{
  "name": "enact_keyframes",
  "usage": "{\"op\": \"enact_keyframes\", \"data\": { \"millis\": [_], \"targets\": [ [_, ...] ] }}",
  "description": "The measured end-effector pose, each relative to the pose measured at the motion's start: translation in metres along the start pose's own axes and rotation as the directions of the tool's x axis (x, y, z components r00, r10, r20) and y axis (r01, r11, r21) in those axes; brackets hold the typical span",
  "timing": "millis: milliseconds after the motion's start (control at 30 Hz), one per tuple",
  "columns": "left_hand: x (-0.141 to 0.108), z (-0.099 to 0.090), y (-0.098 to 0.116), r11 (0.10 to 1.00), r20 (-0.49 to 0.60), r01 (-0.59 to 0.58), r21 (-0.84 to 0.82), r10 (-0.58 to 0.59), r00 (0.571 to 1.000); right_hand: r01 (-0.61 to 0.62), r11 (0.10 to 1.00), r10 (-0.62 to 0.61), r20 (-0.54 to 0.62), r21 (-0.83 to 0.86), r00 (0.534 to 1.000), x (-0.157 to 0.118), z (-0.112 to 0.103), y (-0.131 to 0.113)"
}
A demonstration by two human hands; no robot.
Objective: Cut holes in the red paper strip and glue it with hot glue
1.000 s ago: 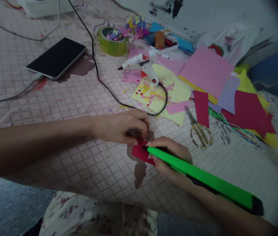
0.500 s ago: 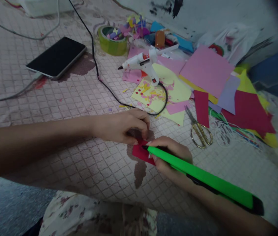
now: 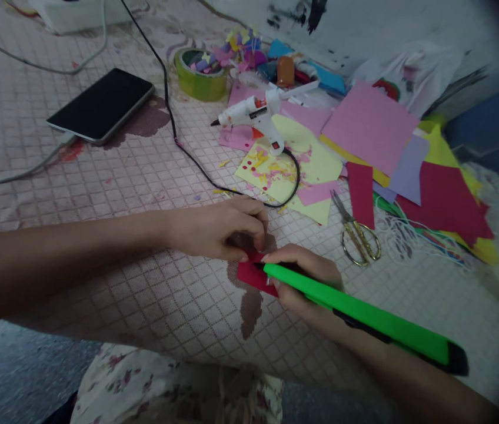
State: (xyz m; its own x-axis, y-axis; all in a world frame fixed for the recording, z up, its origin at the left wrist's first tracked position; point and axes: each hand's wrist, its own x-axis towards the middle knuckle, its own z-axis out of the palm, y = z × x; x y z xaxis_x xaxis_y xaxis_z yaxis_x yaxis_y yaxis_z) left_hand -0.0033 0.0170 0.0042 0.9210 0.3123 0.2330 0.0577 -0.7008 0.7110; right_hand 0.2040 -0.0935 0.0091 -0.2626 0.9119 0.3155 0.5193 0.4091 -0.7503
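Note:
A small red paper piece (image 3: 253,275) lies on the patterned tablecloth near the front edge. The fingers of my left hand (image 3: 227,227) are curled down on its upper left edge, pinching or pressing it. My right hand (image 3: 311,277) is wrapped round a long green tool with black ends (image 3: 364,312), shaped like a pen. Its black tip rests on or just above the red paper, close to my left fingertips. Part of the paper is hidden under my right fingers.
Gold-handled scissors (image 3: 359,235) lie right of my hands. Beyond are a white glue gun (image 3: 260,115), its black cord, coloured papers (image 3: 371,126) and a green tape roll (image 3: 200,76). A phone (image 3: 103,106) with a cable lies back left.
The rear end of the green tool has moved slightly up and to the left with my right hand. My left hand and the red paper have barely moved.

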Motion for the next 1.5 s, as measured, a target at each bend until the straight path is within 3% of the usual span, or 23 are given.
{"op": "enact_keyframes", "data": {
  "millis": [167, 633, 1000, 1167, 1500],
  "targets": [
    [0.0, 0.0, 0.001, 1.0, 0.01, 0.016, -0.024, -0.016, 1.0, -0.062, 0.998, 0.061, -0.026, -0.025, 0.998, 0.002, -0.004, -0.005],
    [0.0, 0.0, -0.001, 1.0, 0.001, -0.001, -0.019, 0.001, 1.0, -0.025, 0.999, 0.023, -0.05, -0.034, 0.998, 0.0, 0.002, -0.003],
    [0.0, 0.0, 0.0, 1.0, 0.006, 0.011, -0.028, -0.011, 1.0, -0.012, 1.0, 0.011, 0.03, 0.02, 0.999, -0.003, 0.001, 0.005],
    [0.0, 0.0, 0.0, 1.0, 0.009, 0.01, -0.021, -0.01, 1.0, -0.06, 0.998, 0.06, 0.005, 0.004, 0.998, -0.001, -0.003, -0.002],
    [0.0, 0.001, 0.0, 0.999, 0.004, 0.012, -0.031, -0.011, 1.0, -0.017, 1.0, 0.017, -0.007, 0.01, 1.0, -0.002, 0.004, 0.003]
  ]
}}
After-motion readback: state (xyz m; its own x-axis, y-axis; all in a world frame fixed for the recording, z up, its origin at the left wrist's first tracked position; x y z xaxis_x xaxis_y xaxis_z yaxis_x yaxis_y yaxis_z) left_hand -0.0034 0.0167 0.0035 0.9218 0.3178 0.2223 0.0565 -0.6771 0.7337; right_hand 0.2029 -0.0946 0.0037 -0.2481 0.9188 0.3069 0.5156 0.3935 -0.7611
